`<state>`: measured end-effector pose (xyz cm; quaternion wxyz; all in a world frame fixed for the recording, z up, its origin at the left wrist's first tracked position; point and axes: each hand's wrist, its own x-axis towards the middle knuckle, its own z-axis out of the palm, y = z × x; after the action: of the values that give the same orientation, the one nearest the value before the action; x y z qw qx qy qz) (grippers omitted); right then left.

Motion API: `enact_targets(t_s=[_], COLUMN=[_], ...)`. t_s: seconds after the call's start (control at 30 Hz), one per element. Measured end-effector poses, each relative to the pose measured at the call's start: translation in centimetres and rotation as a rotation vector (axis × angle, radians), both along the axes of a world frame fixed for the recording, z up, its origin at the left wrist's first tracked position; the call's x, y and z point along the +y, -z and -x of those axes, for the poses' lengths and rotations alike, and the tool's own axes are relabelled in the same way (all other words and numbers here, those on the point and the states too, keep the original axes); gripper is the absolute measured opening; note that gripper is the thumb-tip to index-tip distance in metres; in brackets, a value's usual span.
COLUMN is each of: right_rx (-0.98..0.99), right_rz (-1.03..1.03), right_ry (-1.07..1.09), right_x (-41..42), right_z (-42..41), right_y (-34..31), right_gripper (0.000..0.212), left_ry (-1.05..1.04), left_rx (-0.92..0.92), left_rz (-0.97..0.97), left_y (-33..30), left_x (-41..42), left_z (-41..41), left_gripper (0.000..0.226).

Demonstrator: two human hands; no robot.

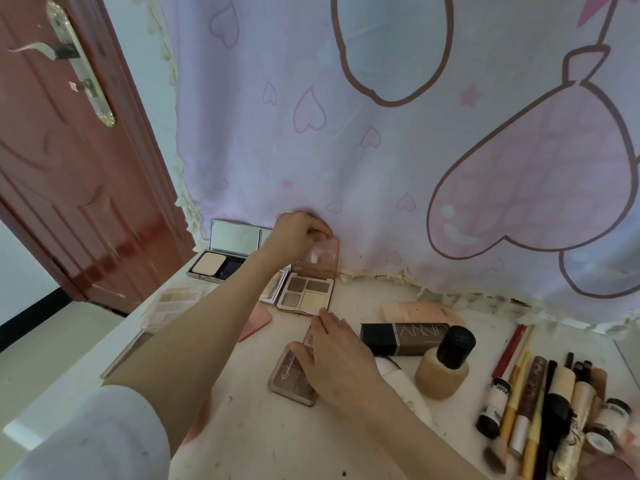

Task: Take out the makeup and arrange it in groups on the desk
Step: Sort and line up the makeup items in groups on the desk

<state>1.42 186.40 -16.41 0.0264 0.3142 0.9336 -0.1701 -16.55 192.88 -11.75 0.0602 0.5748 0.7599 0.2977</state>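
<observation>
While the left hand (298,237) pinches its lid, the open palette (306,294) looks light, rigid, hinge-fragile. Right hand (336,358) fingers, loosely extended, rest on a closed palette (292,379); grip edges.

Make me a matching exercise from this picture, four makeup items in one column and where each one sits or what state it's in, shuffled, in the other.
Column one:
1. four-pan eyeshadow palette
2. powder compact
3. foundation bottle
4. closed pink palette

Column two:
A. open at the far left, mirror lid raised against the cloth
B. lying shut beneath the right hand
C. standing upright, black cap on
D. lid pinched up by the left hand

Pairs: 1-D, 2-A, 3-C, 4-B
</observation>
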Motion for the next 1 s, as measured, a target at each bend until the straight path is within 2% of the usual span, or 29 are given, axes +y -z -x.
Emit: enact_targets(t_s=[0.1, 0.23, 0.47, 0.6, 0.8, 0.83, 0.93, 1.0], right_rx=[-0.009, -0.034, -0.131, -0.146, -0.002, 0.019, 0.064, 0.067], right_rz=[-0.002, -0.013, -0.097, -0.117, -0.14, -0.143, -0.147, -0.137], right_ry=[-0.003, -0.012, -0.027, -0.025, -0.081, -0.101, -0.173, -0.217], right_x=[0.0, -0.5, -1.0, -1.2, -3.4, -4.1, -6.7, -7.9], right_z=[-0.1, -0.3, -0.1, -0.3, -0.2, 0.0, 0.9, 2.0], right_y=[0.2, 0.5, 0.4, 0.4, -0.7, -0.5, 0.0, 0.5], right_gripper=[0.067, 0.068, 0.065, 0.064, 0.058, 0.061, 0.087, 0.067], left_ry=[-0.036, -0.12, 0.082, 0.103, -0.039, -0.056, -0.126, -0.208], left_rx=[0.11, 0.107, 0.249, 0.221, 0.09, 0.078, 0.068, 0.027], left_rz=[-0.091, -0.153, 0.059, 0.217, 0.206, 0.19, 0.154, 0.16], left_y=[0.3, 0.9, -0.7, -1.8, -2.4, -2.2, -0.9, 0.0], left_x=[-0.3, -1.0, -3.9, -6.4, -13.1, -14.6, -19.1, -21.8], left_z=[-0.7, -0.5, -0.6, -1.1, -1.1, -0.9, 0.2, 1.2], left_gripper=[0.017, 0.017, 0.03, 0.039, 0.034, 0.032, 0.029, 0.032])
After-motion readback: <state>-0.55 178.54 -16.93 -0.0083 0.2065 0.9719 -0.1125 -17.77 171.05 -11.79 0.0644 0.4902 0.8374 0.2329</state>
